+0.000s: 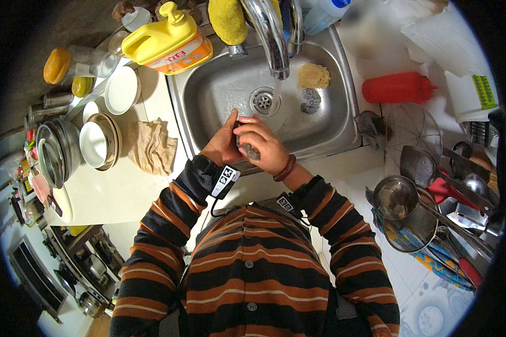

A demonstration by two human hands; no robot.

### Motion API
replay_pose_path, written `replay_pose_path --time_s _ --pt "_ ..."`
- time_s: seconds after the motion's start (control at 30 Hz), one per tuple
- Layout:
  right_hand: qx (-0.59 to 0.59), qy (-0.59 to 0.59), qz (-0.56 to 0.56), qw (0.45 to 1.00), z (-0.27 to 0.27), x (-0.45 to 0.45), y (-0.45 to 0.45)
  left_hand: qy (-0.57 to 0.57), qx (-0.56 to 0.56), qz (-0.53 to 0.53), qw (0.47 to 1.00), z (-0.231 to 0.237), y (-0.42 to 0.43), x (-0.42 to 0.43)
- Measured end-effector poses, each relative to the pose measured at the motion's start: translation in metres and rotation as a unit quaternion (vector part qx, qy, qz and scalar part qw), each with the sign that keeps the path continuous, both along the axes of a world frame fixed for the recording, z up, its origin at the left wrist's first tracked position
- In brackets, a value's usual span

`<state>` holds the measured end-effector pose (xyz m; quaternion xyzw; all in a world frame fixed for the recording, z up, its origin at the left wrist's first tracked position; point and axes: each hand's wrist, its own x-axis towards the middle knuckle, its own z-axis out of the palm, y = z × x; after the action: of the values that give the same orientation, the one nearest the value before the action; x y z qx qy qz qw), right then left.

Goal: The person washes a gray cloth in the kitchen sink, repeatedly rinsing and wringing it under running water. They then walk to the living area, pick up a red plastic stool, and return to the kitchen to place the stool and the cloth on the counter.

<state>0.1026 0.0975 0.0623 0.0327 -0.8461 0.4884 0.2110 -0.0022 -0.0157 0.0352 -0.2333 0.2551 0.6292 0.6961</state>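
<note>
Both my hands meet over the near rim of a stainless steel sink (219, 105). My left hand (226, 141) supports a dark object (251, 151), mostly hidden by fingers; I cannot tell what it is. My right hand (263, 145) curls over the same object from the other side. Beyond them the chrome faucet (274, 46) arches above the basin, and a thin stream of water seems to fall beside the drain strainer (265, 101). A tan scrubbing pad (313, 76) and a steel wool scourer (310, 101) lie at the basin's right side.
Left of the sink stand a yellow detergent jug (168, 42), a crumpled tan cloth (154, 147), stacked bowls (95, 145) and metal basins (57, 147). At right are a red squeeze bottle (398, 87), a grey rag (371, 126), a wire skimmer (413, 126), a ladle (395, 197) and other utensils.
</note>
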Motion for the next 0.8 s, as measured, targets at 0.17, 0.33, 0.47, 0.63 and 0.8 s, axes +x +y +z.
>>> replay_pose_path --time_s 0.17,0.33,0.47,0.63,0.8 --pt "-0.137 -0.002 -0.016 0.990 0.026 -0.015 -0.007 0.326 0.096 0.031 0.940 -0.013 -0.007 0.008" --pt "-0.378 -0.060 -0.176 0.907 0.018 -0.026 -0.021 0.150 -0.072 0.147 0.975 0.010 0.009 0.017" --pt "-0.526 -0.106 -0.278 0.797 -0.003 -0.034 -0.030 0.305 -0.246 0.203 0.897 0.022 0.021 0.021" --pt "-0.674 -0.204 -0.359 0.613 -0.032 -0.036 -0.025 0.739 -0.255 0.052 0.622 0.015 0.022 0.021" --pt "-0.739 -0.253 -0.364 0.508 -0.052 -0.033 -0.024 0.806 -0.149 -0.036 0.571 0.019 0.014 0.021"
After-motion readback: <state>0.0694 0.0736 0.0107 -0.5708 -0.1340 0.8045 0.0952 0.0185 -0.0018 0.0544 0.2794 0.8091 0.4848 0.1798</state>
